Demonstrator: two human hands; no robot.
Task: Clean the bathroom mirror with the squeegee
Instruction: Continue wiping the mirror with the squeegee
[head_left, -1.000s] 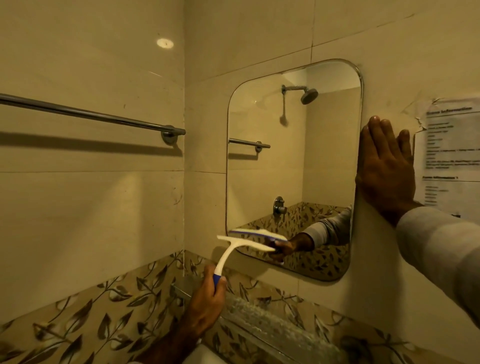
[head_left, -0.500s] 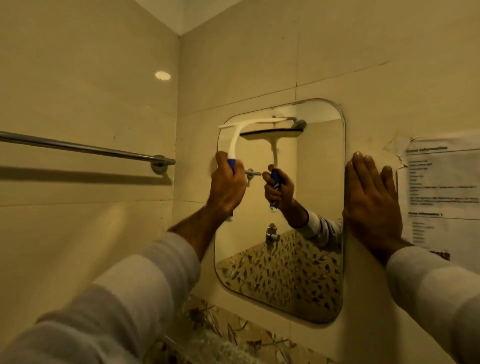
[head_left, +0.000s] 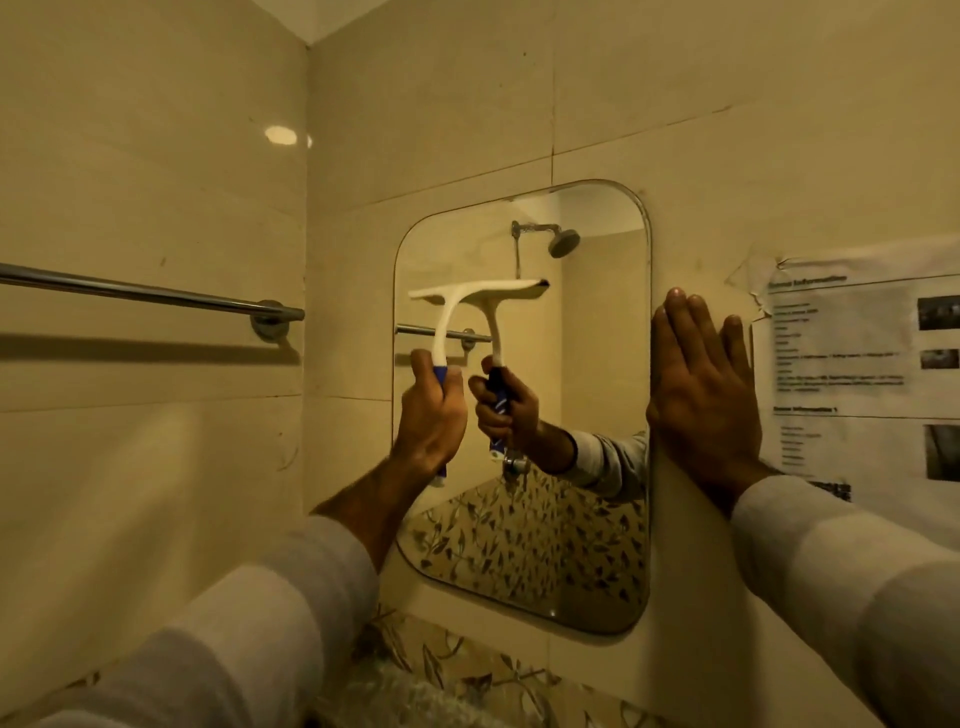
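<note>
Gripping the squeegee (head_left: 451, 317) handle, left hand (head_left: 434, 415) sets its blade against the mirror (head_left: 597, 415).

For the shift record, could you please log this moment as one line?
left hand grips squeegee | blade on mirror | right hand flat on wall

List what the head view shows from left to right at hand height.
towel bar → left hand gripping the squeegee → mirror → right hand flat on the wall → printed notice
</note>
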